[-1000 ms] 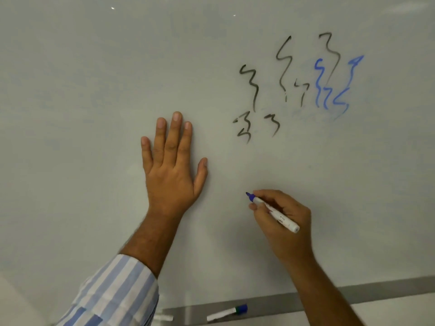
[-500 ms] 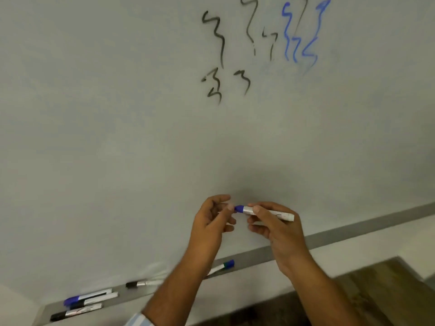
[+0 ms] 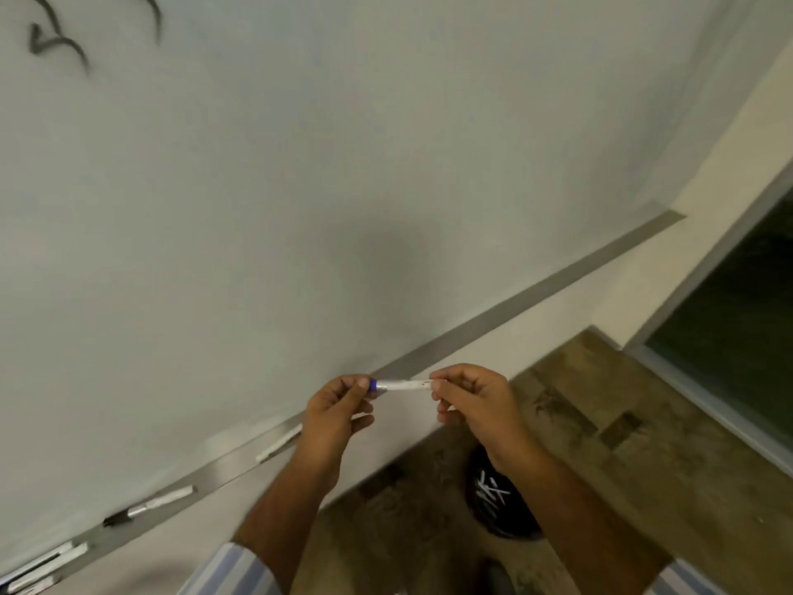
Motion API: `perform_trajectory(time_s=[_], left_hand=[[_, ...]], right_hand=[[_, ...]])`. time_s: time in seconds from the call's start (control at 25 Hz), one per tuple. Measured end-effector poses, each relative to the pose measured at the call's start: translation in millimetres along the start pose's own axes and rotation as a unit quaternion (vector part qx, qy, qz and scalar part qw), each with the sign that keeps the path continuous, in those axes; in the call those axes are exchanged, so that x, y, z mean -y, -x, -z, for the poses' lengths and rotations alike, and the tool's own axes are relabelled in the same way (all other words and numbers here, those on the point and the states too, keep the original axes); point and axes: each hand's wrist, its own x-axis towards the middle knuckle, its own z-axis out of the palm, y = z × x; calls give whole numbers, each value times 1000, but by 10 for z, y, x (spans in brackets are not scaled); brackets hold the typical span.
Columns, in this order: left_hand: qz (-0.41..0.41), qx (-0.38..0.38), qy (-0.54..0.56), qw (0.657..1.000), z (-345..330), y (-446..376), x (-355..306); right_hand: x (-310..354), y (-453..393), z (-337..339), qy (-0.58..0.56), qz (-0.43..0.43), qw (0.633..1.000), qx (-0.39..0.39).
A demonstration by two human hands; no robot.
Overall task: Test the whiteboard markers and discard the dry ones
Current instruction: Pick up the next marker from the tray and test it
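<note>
cap's back on the blue marker [image 3: 401, 385] now | left hand [image 3: 339, 405] pinches cap end, right hand [image 3: 470, 397] pinches barrel | bin [image 3: 500, 500] below right hand, guessing it's dry

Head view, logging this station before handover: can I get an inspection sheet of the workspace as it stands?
Surface: whiteboard, black squiggles at upper left; metal tray along its lower edge.
Job's things: blue marker held level between both hands; a bin on the floor below holds white markers.
Clutter: spare markers lying in the tray at left.
Hands: left hand pinches the blue end, right hand pinches the white end.
Cables: nothing seen.
Surroundings: wood-pattern floor, dark glass panel at right.
</note>
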Motion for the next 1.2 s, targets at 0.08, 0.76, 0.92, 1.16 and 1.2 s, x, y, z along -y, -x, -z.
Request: perform_trajectory(time_s=[0.08,0.76,0.92,1.16,1.2], left_hand=[[39,5,-21,999,-307,-88,172],[260,182,-198,927,-2585,-576,1723],[274,190,-223,916,-2815,-610,1749],[235,217,-292,901,-2918,-681,1818],[235,211,-293,902,-2902,-682,1826]], right_hand=[[-173,-73,301,15,-14,1000,-11],[-1847,-634,2916,179,-195,958,-114],[-2033,-799,3051,225,-193,950,-101],[-2140,-980,3113,288,-183,939,-33],[-2145,-979,3123,282,-186,940,-36]])
